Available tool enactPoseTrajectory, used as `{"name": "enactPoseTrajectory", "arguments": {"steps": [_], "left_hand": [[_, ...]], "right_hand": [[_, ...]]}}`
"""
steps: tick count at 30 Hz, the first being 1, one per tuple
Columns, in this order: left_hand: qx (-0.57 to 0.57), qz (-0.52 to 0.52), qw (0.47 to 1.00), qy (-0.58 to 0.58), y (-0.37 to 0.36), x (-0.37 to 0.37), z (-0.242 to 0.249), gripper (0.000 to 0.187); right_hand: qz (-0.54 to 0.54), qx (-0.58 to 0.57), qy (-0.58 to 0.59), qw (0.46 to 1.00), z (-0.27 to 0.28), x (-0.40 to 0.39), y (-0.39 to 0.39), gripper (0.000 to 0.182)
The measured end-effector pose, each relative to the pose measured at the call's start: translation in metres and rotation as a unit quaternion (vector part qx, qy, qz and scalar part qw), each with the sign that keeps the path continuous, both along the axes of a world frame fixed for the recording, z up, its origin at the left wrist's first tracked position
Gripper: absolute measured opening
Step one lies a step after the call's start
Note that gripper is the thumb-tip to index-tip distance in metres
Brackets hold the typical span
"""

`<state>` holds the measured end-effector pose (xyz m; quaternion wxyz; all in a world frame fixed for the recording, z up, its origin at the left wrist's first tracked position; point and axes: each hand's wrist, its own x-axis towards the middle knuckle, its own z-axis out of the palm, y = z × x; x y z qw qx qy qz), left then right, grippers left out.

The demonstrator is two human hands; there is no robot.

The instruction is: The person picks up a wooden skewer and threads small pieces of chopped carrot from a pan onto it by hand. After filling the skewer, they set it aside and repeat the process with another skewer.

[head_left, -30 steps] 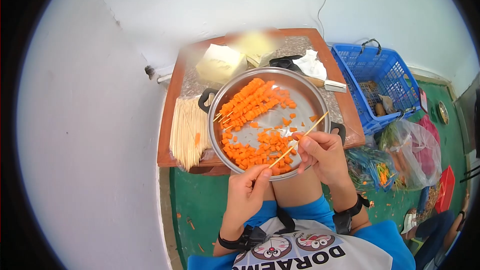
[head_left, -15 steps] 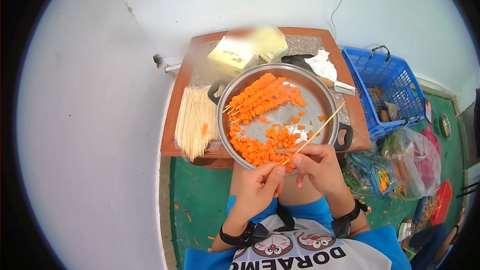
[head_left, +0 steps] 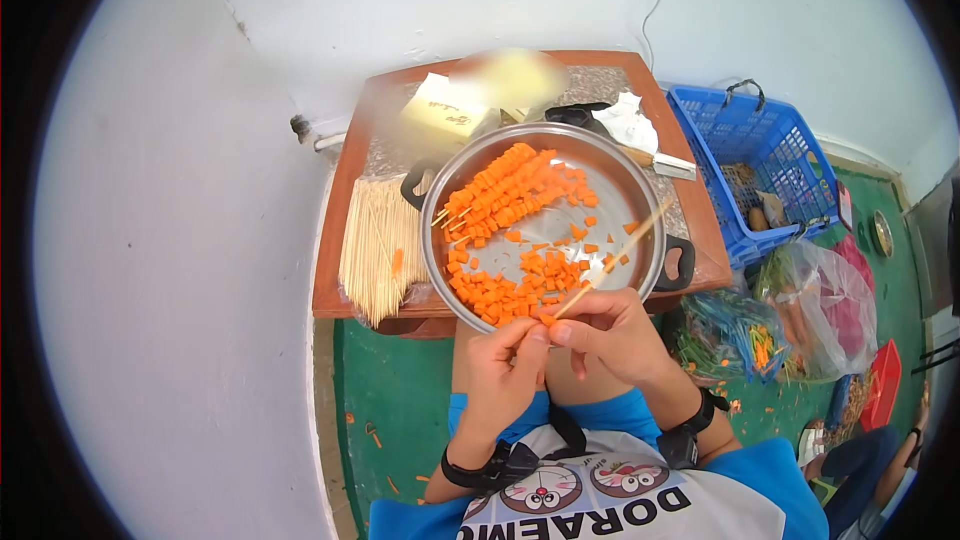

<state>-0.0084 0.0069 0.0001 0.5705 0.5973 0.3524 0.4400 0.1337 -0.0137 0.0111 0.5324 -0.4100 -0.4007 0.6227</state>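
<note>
I hold a thin wooden skewer [head_left: 610, 262] slanted across the near right part of the pan, its far tip up over the pan's right rim and its near end down at my fingertips. My right hand [head_left: 610, 335] pinches it close to that lower end, thumb and forefinger closed tight on the stick. My left hand [head_left: 500, 375] meets it there, its grip closed on a small carrot cube [head_left: 546, 320] that sits right at the skewer's near tip, touching it.

Just beyond my knuckles lies a heap of loose carrot cubes [head_left: 510, 290] in the near half of the steel pan [head_left: 640, 195]. In the far left part of the pan lie the filled skewers [head_left: 500, 195], side by side, their bare ends pointing left.

The pan rests on a small brown worktop [head_left: 335, 275]. Left of the pan, just beside it, is a bundle of bare sticks [head_left: 375, 255]. Behind the pan are a yellowish package [head_left: 445, 110] and a knife [head_left: 650, 158].

To the right, on the green floor [head_left: 400, 410], stands a blue basket [head_left: 760, 155], with a clear plastic bag [head_left: 825, 300] nearer me.
</note>
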Motion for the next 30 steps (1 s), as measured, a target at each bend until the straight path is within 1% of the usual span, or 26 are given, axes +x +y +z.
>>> {"name": "enactPoseTrajectory", "arguments": {"steps": [1,2,3,4,5,6,7,8,10,11,12,14,15,17,18,19,20,21,23,24,26,30], "left_hand": [[-0.002,-0.003,1.000,0.001,0.000,-0.001,0.000,0.022],[-0.005,0.037,0.999,-0.022,0.001,-0.004,0.000,0.023],[-0.008,0.077,0.996,-0.046,0.001,-0.008,0.001,0.025],[-0.010,0.074,0.996,-0.045,0.003,-0.012,0.000,0.025],[-0.023,0.097,0.991,-0.085,0.004,-0.017,0.000,0.023],[-0.036,0.120,0.984,-0.126,0.006,-0.022,-0.001,0.021],[-0.038,0.118,0.985,-0.124,0.008,-0.025,0.000,0.022],[-0.040,0.117,0.984,-0.125,0.009,-0.027,-0.001,0.022],[-0.040,0.112,0.984,-0.132,0.009,-0.028,-0.002,0.023],[-0.043,0.111,0.984,-0.133,0.009,-0.029,-0.004,0.023],[-0.041,0.116,0.983,-0.136,0.008,-0.030,-0.005,0.023],[-0.042,0.119,0.982,-0.138,0.008,-0.034,-0.006,0.024],[-0.020,0.136,0.982,-0.131,0.008,-0.036,-0.006,0.024],[0.001,0.152,0.980,-0.124,0.009,-0.041,-0.007,0.025],[0.015,0.166,0.977,-0.131,0.009,-0.043,-0.008,0.026],[0.029,0.181,0.973,-0.137,0.010,-0.044,-0.009,0.027],[0.029,0.180,0.973,-0.138,0.010,-0.045,-0.009,0.027],[0.049,0.178,0.974,-0.133,0.010,-0.046,-0.009,0.028],[0.068,0.175,0.974,-0.129,0.010,-0.047,-0.010,0.029],[0.070,0.167,0.977,-0.113,0.009,-0.048,-0.010,0.029],[0.073,0.160,0.980,-0.097,0.008,-0.049,-0.009,0.029],[0.055,0.167,0.980,-0.089,0.007,-0.048,-0.009,0.029]], "right_hand": [[0.008,0.025,-0.010,1.000,0.003,0.001,0.001,0.020],[0.005,0.022,-0.009,1.000,0.007,0.006,0.002,0.020],[-0.080,0.041,-0.062,0.994,0.013,0.015,0.005,0.018],[-0.163,0.060,-0.116,0.978,0.016,0.025,0.009,0.017],[-0.166,0.057,-0.116,0.978,0.015,0.034,0.013,0.017],[-0.212,0.094,-0.250,0.940,0.011,0.043,0.018,0.015],[-0.253,0.129,-0.379,0.881,0.007,0.048,0.023,0.013],[-0.253,0.128,-0.382,0.880,0.002,0.049,0.026,0.013],[-0.158,0.164,-0.471,0.852,-0.004,0.051,0.031,0.011],[-0.114,0.167,-0.524,0.827,-0.003,0.051,0.033,0.011],[-0.113,0.165,-0.525,0.827,-0.006,0.051,0.036,0.011],[-0.085,0.165,-0.618,0.764,-0.018,0.053,0.044,0.011],[-0.086,0.163,-0.619,0.764,-0.022,0.054,0.048,0.011],[-0.078,0.114,-0.696,0.705,-0.027,0.058,0.056,0.012],[-0.079,0.113,-0.696,0.704,-0.026,0.059,0.058,0.012],[-0.048,0.099,-0.706,0.700,-0.025,0.059,0.061,0.012],[-0.017,0.085,-0.714,0.695,-0.024,0.057,0.062,0.013],[-0.017,0.085,-0.715,0.694,-0.025,0.055,0.063,0.013],[0.061,0.072,-0.704,0.704,-0.032,0.050,0.067,0.011],[0.061,0.072,-0.704,0.704,-0.035,0.048,0.068,0.011],[0.055,0.092,-0.724,0.681,-0.040,0.045,0.069,0.008],[0.074,0.073,-0.727,0.679,-0.036,0.046,0.068,0.007]]}}
